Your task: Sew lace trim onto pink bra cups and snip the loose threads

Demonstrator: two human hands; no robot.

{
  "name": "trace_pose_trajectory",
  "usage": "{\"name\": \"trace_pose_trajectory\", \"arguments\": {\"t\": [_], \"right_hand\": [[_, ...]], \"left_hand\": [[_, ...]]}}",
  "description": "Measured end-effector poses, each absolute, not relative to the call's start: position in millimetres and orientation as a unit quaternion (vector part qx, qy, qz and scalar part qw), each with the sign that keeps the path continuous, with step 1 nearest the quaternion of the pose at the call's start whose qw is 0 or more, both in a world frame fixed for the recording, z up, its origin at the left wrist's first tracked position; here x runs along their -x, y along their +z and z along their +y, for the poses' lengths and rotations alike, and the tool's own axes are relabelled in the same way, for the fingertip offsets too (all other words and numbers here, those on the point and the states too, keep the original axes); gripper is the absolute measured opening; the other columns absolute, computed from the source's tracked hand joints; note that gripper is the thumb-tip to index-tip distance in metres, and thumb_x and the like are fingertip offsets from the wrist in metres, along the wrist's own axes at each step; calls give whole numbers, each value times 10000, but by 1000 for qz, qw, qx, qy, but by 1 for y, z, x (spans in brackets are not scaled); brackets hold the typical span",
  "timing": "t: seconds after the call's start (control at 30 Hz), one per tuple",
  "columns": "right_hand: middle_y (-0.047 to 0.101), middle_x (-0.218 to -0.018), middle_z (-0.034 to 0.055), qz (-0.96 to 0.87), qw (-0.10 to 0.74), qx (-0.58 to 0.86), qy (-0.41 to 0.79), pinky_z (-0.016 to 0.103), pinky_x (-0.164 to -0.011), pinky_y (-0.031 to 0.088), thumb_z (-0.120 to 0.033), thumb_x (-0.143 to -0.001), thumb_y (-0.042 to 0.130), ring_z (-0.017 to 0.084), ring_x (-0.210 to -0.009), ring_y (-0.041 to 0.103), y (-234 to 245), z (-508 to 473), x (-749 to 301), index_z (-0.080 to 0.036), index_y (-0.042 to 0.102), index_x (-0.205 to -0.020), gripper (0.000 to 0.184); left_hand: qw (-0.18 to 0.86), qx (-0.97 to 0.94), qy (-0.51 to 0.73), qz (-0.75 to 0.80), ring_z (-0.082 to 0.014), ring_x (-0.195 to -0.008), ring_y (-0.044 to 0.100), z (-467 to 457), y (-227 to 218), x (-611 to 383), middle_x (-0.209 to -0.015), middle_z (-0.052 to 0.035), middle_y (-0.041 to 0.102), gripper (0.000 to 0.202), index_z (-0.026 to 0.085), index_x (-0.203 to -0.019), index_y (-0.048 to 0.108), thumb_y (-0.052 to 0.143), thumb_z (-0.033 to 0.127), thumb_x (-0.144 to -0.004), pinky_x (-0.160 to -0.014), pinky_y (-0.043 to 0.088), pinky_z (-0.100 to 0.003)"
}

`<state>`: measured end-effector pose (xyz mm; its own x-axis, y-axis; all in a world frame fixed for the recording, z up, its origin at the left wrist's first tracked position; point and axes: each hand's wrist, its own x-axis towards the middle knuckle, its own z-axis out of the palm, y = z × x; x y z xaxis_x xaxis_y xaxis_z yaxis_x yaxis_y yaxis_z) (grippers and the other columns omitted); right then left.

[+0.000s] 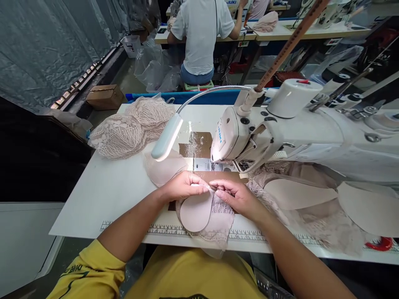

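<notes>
A pale pink lace piece with a smooth rounded pad hangs over the table's front edge, below both hands. My left hand pinches its upper edge between thumb and fingers. Close against it, my right hand is closed around a small dark metal tool; most of that tool is hidden by the fingers, so its kind cannot be made out. Just beyond the hands stands the sewing machine's needle area. Another sheer pale cup piece lies left of the needle plate.
The white sewing machine fills the right side, with a lamp arching over the table. A lace pile lies at back left, more padded pieces at right, near a red curved object. A person sits ahead.
</notes>
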<state>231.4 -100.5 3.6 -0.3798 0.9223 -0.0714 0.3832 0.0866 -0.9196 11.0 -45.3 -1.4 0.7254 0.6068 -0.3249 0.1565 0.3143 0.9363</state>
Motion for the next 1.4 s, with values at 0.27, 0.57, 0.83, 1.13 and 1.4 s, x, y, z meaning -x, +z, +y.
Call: {"name": "trace_pose_trajectory", "arguments": {"t": [0.27, 0.57, 0.83, 1.13, 1.4], "right_hand": [[675, -895, 34, -660, 295, 489, 489, 300, -720, 490, -328, -833, 590, 178, -812, 628, 5, -104, -223, -207, 641, -954, 178], [659, -803, 23, -650, 328, 509, 459, 290, -685, 477, -336, -848, 578, 162, -743, 613, 0, -103, -220, -204, 645, -841, 149], [657, -879, 32, -645, 265, 512, 501, 302, -707, 472, -358, -782, 634, 191, -823, 609, 2, -99, -219, -203, 637, -1027, 290], [462, -626, -38, -612, 274, 532, 517, 244, -539, 329, -279, -758, 531, 116, -575, 419, 10, -99, -226, -191, 542, -688, 113], [577, -805, 7, -590, 325, 451, 586, 272, -637, 397, -341, -786, 565, 155, -701, 507, 4, -105, -232, -202, 540, -774, 142]], "left_hand": [[746, -571, 128, 319, -117, -673, 543, -45, -1, -14, -738, -35, 672, 319, 114, -892, 751, 738, 394, -740, -629, 421, -213], [730, -592, 106, 325, -68, -551, 383, -46, 3, -16, -594, 19, 517, 310, 100, -787, 722, 705, 409, -770, -498, 311, -188], [694, -673, 58, 250, -117, -687, 511, -34, 8, -7, -784, -12, 598, 302, 126, -946, 677, 721, 340, -738, -615, 401, -211], [522, -721, 127, 437, -130, -714, 531, -47, 51, 43, -792, -9, 602, 223, 161, -926, 661, 634, 350, -810, -631, 406, -218], [796, -475, 112, 357, -116, -755, 588, -83, 26, 35, -941, -62, 648, 457, 138, -1098, 658, 728, 418, -744, -690, 452, -221]]}}
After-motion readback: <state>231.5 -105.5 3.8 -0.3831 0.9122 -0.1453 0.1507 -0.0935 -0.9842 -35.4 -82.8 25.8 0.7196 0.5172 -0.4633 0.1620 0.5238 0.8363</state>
